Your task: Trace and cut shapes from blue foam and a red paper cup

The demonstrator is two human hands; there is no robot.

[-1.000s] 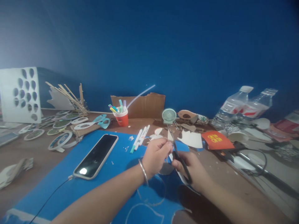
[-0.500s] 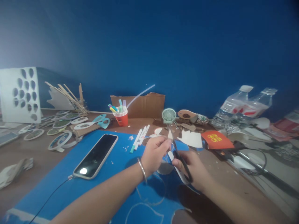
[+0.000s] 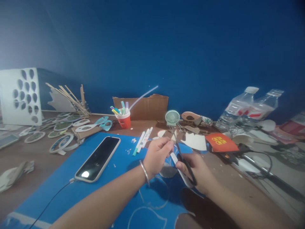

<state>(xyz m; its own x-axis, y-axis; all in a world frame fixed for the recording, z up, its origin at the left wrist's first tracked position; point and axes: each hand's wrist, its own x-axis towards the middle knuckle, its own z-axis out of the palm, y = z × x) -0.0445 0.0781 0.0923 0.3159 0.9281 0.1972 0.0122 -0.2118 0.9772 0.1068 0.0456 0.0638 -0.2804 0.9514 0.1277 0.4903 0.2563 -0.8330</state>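
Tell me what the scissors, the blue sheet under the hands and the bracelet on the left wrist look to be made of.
Scissors: black handles, likely plastic, matte; blades thin and grey, probably metal, too blurred to be sure. Blue sheet: matte, flat, with cleanly cut curved edges and a paler edge, so paper, card or thin foam. Bracelet: a thin rigid ring with a pale shine, seemingly metal.

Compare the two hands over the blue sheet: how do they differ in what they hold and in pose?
The right hand grips black scissors, fingers through the handles; the left hand pinches a small piece of card at its fingertips. The left hand's wrist bears a metal bangle; the right hand's wrist is bare. The left hand sits farther from the camera than the right hand. Both are closed and meet above the blue sheet.
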